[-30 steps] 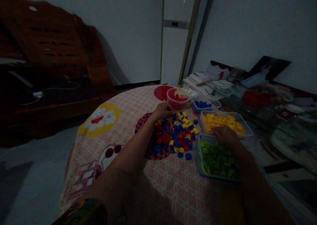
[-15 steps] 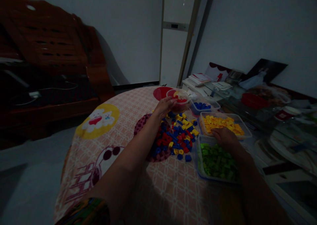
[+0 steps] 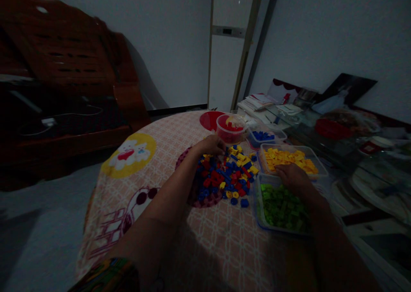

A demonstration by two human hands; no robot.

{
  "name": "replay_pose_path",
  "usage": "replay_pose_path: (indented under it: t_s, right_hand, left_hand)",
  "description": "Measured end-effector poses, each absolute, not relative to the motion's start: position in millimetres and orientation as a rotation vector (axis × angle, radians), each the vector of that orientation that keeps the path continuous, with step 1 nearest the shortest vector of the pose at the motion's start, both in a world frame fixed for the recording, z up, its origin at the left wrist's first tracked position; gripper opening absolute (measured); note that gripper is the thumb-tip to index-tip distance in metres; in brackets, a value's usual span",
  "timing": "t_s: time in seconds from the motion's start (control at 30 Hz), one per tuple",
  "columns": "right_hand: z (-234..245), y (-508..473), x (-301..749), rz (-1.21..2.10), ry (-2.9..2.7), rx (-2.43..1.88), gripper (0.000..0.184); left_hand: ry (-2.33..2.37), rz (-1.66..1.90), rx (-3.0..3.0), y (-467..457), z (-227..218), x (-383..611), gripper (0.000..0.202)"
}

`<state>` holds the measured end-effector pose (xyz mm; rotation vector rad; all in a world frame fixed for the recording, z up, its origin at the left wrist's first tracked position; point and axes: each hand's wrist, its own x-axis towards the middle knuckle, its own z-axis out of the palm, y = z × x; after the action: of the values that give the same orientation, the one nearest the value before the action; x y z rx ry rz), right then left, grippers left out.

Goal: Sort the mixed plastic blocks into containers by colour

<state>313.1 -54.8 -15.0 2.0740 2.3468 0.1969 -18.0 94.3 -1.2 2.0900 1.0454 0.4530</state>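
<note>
My left hand [image 3: 212, 145] hovers over the far edge of a mixed pile of toy building blocks [image 3: 229, 170], red, blue and yellow. Its fingers point down, slightly apart, and no block shows in them. Just beyond it stands a round clear tub [image 3: 229, 131] holding red and some pale yellow pieces. My right hand [image 3: 290, 175] is closed, with its fingertips at the adjoining rims of a box of yellow blocks [image 3: 289, 160] and a box of green blocks [image 3: 284, 208]. Whatever its fingers hold is hidden.
A clear box of blue blocks [image 3: 263, 136] stands beyond the yellow one. A patterned cloth covers the round table [image 3: 221, 240]. To the right, a glass-topped surface bears papers [image 3: 258, 101], a red bowl [image 3: 332, 128] and a cup [image 3: 375, 146]. A wooden bench [image 3: 64, 69] stands left.
My left hand has drawn back from the round tub's near rim toward me, down over the block pile. My right hand has stayed in place at the box rims.
</note>
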Motion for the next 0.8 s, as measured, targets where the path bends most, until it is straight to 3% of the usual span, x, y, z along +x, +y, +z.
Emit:
replay_pose_path:
  t_s: [0.3,0.5,0.67,0.8]
  right_hand:
    - [-9,-56,309,0.166,2.317,2.092,0.039]
    - [-13,-56,311,0.201,2.367,2.072,0.041]
    - [-13,-56,311,0.179,2.356,2.087,0.040]
    - [-13,-55,312,0.184,2.339,2.086,0.040]
  left_hand:
    - [1.241,-0.178,2.477,71,1,4,0.020]
    - [1.277,0.083,2.460,78,-8,0,0.006]
    - [1.168,0.353,2.260,93,-17,-11,0.019]
    - [1.219,0.521,2.061,98,-22,-15,0.013]
